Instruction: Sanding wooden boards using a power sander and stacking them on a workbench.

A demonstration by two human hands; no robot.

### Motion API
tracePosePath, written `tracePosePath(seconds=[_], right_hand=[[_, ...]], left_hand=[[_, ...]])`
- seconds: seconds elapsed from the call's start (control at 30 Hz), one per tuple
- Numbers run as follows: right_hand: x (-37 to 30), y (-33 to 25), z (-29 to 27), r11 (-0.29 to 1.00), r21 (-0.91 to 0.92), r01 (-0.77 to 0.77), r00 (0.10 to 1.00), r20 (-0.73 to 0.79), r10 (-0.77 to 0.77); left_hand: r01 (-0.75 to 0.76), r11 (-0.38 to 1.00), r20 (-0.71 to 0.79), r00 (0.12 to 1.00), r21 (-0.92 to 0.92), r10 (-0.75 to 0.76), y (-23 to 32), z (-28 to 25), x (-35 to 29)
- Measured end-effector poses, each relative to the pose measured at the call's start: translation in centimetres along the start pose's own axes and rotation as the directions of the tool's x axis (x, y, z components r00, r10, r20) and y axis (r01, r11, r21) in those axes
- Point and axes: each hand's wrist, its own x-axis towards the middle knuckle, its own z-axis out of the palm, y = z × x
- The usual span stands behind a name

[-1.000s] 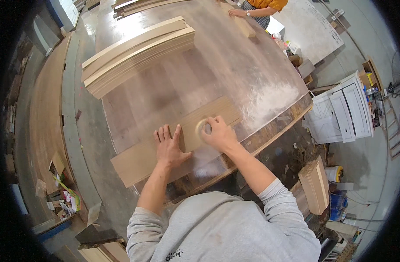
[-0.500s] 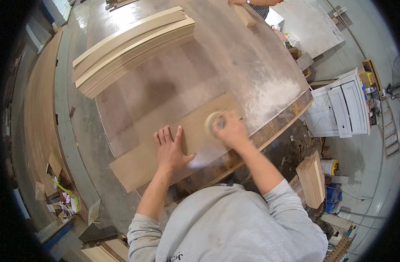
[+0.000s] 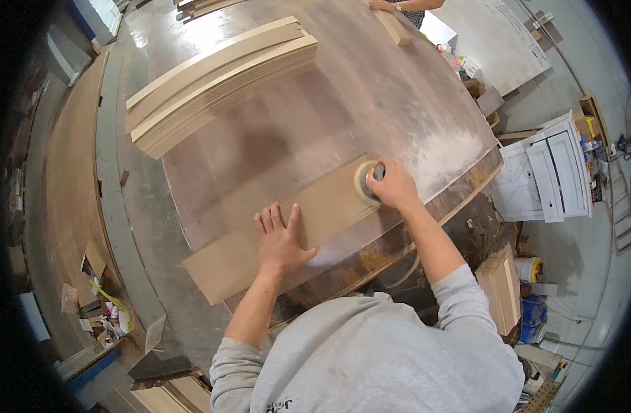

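Note:
A long light-brown wooden board point(image 3: 329, 204) lies slantwise on the worktable, near its front edge. My left hand point(image 3: 282, 241) rests flat on the board's middle with fingers spread. At the board's far right end, my right hand point(image 3: 396, 184) grips a round sander point(image 3: 365, 184) with a pale rim and a dark body. Its disc sits on the board's face; the fingers partly cover its top.
A tall stack of similar boards point(image 3: 226, 86) stands at the table's back left. White dust point(image 3: 445, 151) covers the table's right side. Beyond, a co-worker's hand point(image 3: 382, 5) touches a wooden piece point(image 3: 392, 27). More boards point(image 3: 499, 289) and a white cabinet point(image 3: 543, 172) are at right.
My right hand has slid the sander right along the board, toward its far end. My left hand stays on the board; the whole view has shifted slightly.

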Motion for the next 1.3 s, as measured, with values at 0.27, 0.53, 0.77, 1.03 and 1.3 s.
tracePosePath(seconds=[0.27, 0.53, 0.77, 1.03, 1.3], right_hand=[[-2.7, -7.8, 2.6, 0.986, 0.045, 0.163, 0.976, 0.138, -0.167], [3.2, -2.0, 0.0, 0.999, -0.019, -0.044, 0.999, 0.013, 0.045], [-0.7, -8.0, 1.2, 0.992, 0.045, 0.118, 0.979, 0.163, -0.124], [1.2, -2.4, 0.6, 0.995, -0.092, 0.043, 0.997, 0.068, -0.037], [-5.0, -1.5, -1.8, 0.998, -0.056, -0.019, 0.979, 0.203, 0.030]], left_hand=[[0.035, 0.999, 0.033, 0.999, -0.028, -0.034, -0.1, -0.3, -0.5], [0.006, 1.000, 0.054, 0.999, -0.020, -0.005, -0.2, 0.2, -0.1], [0.052, 0.997, 0.024, 0.998, -0.051, -0.051, -0.4, -0.3, -0.8], [0.062, 0.998, 0.112, 0.992, -0.016, -0.060, 0.4, -0.5, 0.1], [0.070, 0.997, 0.076, 0.995, -0.022, -0.069, 0.0, -0.6, -0.4]])
